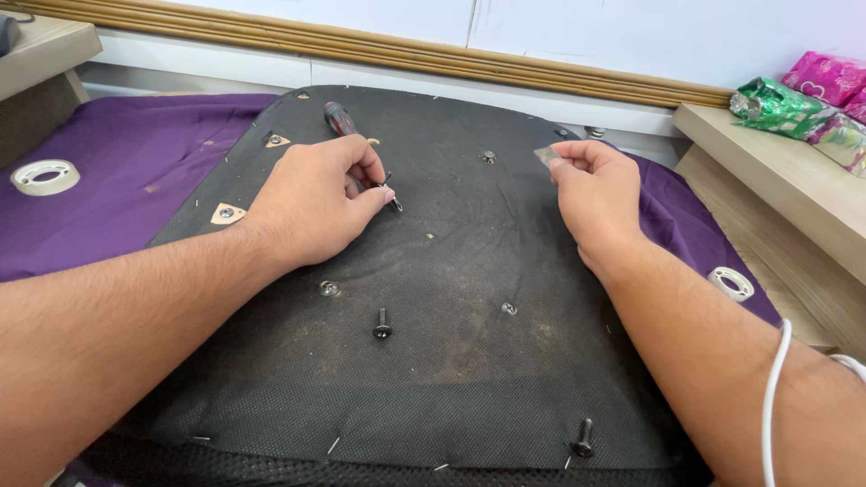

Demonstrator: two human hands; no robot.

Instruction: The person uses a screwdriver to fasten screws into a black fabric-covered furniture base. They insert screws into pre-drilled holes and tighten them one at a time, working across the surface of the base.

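In the head view, we see a black fabric-covered seat underside (451,361) lying on a purple cloth (108,180). Our left hand (311,203) rests on the panel with thumb and forefinger pinched together on a small metal staple (395,204); the same hand holds a screwdriver (341,118) whose dark, red-striped handle projects beyond the knuckles. Our right hand (595,194) hovers over the right part of the panel, its thumb and forefinger closed on a small flat grey piece (546,155). We count two black screws standing in the panel: one screw near the centre (382,325), and a second screw at the near right edge (584,438). We count two white tape rolls: one roll on the cloth at far left (43,176), one roll at right beside the forearm (731,282). A white cable (771,397) crosses the right forearm. Foil packets in green and pink (798,99) lie on a wooden step at upper right.
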